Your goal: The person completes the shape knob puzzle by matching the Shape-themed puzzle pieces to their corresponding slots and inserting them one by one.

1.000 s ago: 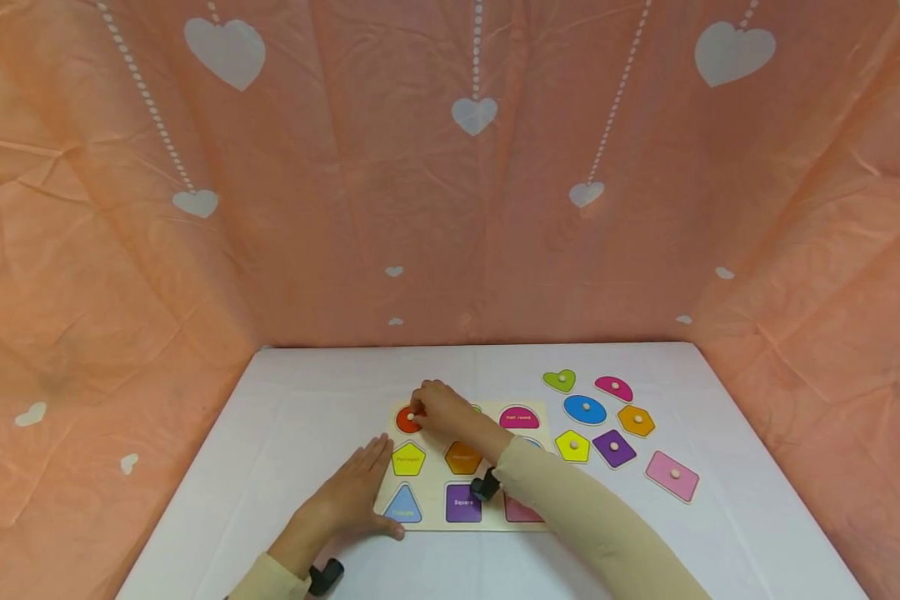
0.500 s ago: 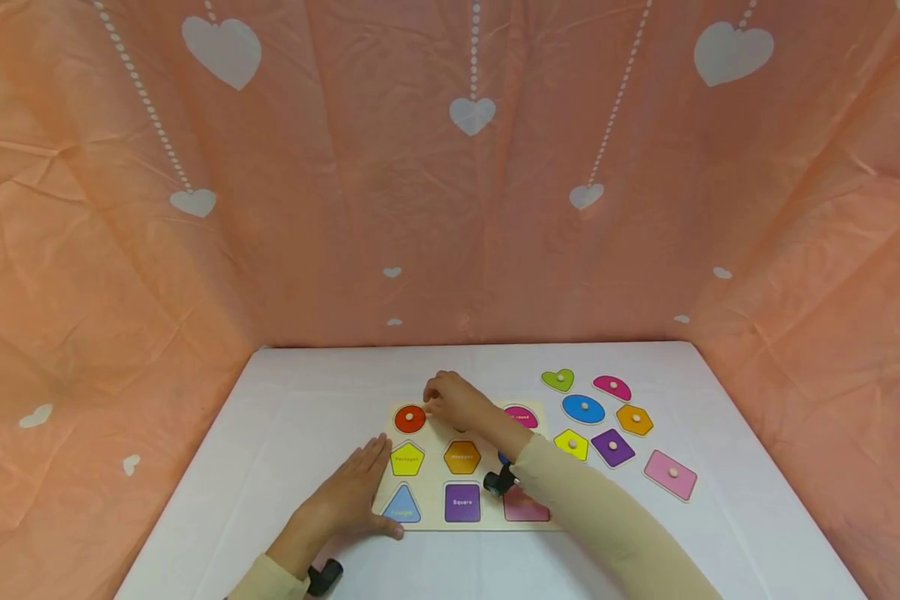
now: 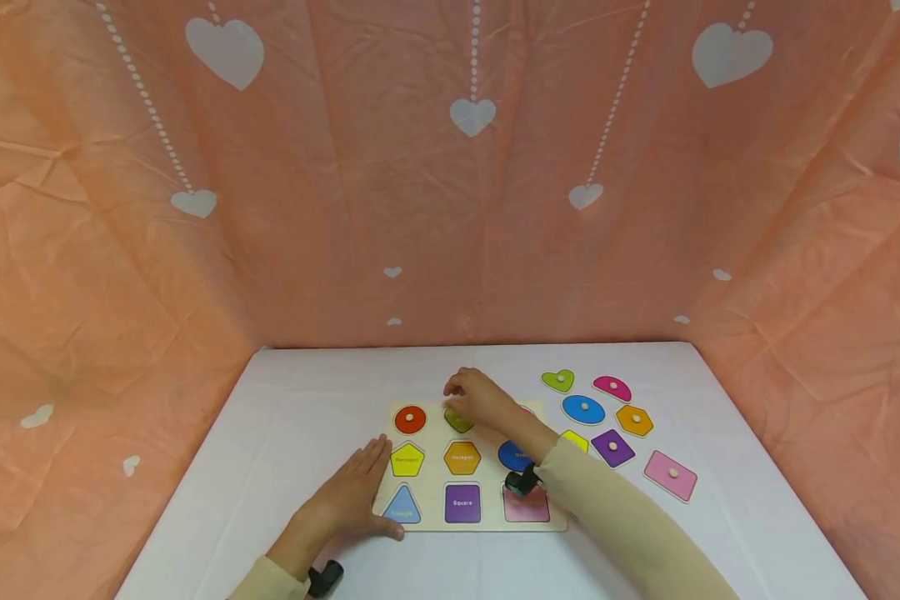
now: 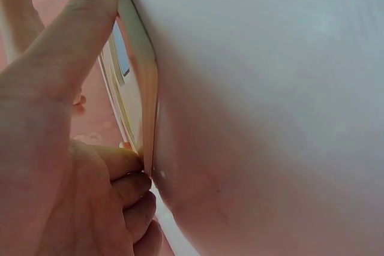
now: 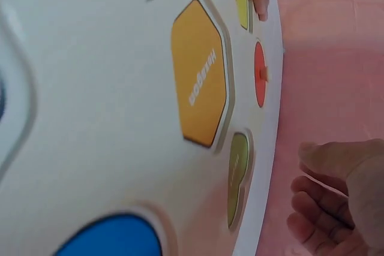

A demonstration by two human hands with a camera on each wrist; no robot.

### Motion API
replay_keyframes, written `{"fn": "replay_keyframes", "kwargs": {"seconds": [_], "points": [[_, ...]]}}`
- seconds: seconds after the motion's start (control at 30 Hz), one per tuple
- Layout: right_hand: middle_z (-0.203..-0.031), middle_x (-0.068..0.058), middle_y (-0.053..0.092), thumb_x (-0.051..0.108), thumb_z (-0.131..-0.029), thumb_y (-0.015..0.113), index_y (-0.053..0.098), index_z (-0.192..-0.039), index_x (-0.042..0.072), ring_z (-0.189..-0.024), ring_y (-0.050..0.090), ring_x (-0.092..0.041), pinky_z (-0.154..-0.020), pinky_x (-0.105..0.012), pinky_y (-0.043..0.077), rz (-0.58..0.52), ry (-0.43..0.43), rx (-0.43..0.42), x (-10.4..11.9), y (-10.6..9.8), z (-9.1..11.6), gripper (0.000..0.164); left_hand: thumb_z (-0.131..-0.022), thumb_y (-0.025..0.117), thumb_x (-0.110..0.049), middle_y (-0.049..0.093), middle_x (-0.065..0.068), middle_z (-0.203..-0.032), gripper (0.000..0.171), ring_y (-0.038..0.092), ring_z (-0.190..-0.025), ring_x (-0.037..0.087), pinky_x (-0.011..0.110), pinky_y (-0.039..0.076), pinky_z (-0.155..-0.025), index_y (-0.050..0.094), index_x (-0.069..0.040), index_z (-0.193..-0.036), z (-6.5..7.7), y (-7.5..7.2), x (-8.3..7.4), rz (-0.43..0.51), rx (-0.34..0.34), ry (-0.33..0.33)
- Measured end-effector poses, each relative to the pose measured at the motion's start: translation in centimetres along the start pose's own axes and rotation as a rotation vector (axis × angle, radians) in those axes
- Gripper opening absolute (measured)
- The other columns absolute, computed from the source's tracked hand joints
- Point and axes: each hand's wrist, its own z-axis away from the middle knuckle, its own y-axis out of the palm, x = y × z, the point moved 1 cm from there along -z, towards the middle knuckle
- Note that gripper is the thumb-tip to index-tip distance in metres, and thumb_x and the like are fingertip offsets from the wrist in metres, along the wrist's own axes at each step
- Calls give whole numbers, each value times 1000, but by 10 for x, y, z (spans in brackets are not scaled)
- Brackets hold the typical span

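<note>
A cream shape puzzle board lies on the white table. My left hand rests at its near left corner, fingers straight along the left side and thumb at the front edge. The left wrist view shows fingertips touching the board's side. A red circle piece with a knob sits in the far left recess. My right hand hovers over the far edge, above the green heart recess, partly covering it. In the right wrist view its fingers are loosely bent and hold nothing.
Right of the board lie several knobbed pieces: a green heart, a pink half round, a blue oval, an orange hexagon, a purple square and a pink rectangle. A yellow pentagon is partly behind my right arm.
My right hand has let go of the red circle's knob and moved right, away from the piece, which stays in its recess. My left hand has stayed in place.
</note>
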Motion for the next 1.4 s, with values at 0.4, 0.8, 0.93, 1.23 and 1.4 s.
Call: {"fn": "replay_keyframes", "kwargs": {"seconds": [0.4, 0.8, 0.93, 1.23, 1.4], "points": [[-100, -3, 68, 16, -99, 79, 78, -116, 4, -96, 61, -20, -90, -36, 61, 16, 31, -64, -24, -16, 17, 21, -66, 99, -57, 23, 19, -177, 137, 20, -165, 35, 52, 20, -134, 28, 2, -168, 0, 2, -2, 21, -18, -26], [-108, -5, 69, 16, -99, 80, 76, -119, 5, -102, 64, -22, -94, -37, 63, -13, 92, -110, -48, -37, 36, 24, -65, 99, -56, 24, 20, -177, 136, 20, -164, 36, 53, 21, -134, 30, 3, -167, 1, 3, -1, 19, -29, -16], [-110, -6, 69, 15, -98, 80, 75, -120, 6, -103, 63, -23, -94, -37, 64, -5, 112, -131, -57, -44, 40, 24, -66, 99, -56, 24, 21, -176, 137, 21, -164, 37, 53, 21, -134, 29, 5, -166, 0, 3, 0, 15, -28, -6], [-110, -8, 69, 13, -99, 79, 75, -118, 4, -104, 63, -27, -97, -43, 62, 9, 118, -166, -70, -61, 50, 22, -66, 98, -57, 23, 22, -176, 137, 21, -164, 37, 52, 21, -134, 29, 5, -166, 1, 4, 0, 22, -18, 1], [-113, -10, 69, 13, -100, 78, 75, -119, 2, -106, 64, -29, -99, -46, 62, 0, 152, -173, -79, -71, 55, 22, -66, 99, -57, 24, 22, -176, 136, 21, -164, 37, 53, 22, -134, 30, 6, -166, 1, 3, -1, 15, -26, 4]]}}
